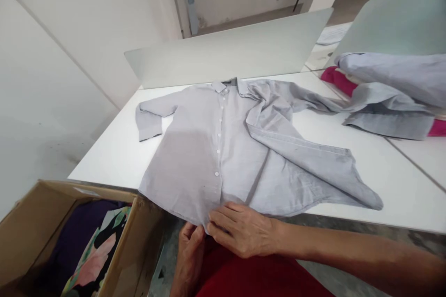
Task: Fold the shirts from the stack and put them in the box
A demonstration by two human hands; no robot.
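Note:
A light grey button-up shirt (pixel 188 148) lies front side up on the white table (pixel 114 158), collar toward the back. Its right-hand front panel is folded back on itself, and one sleeve stretches out to the right. At the table's front edge, my left hand (pixel 190 250) pinches the shirt's bottom hem near the button placket. My right hand (pixel 240 229) is beside it, fingers curled onto the same hem corner. The fingertips of both hands nearly meet on the cloth.
A cardboard box (pixel 139 222) with folded dark and floral clothes stands at the lower left. More garments, a grey pile (pixel 411 74) and pink cloth (pixel 337 81), lie at the right. A frosted divider panel (pixel 223 58) runs along the table's back edge.

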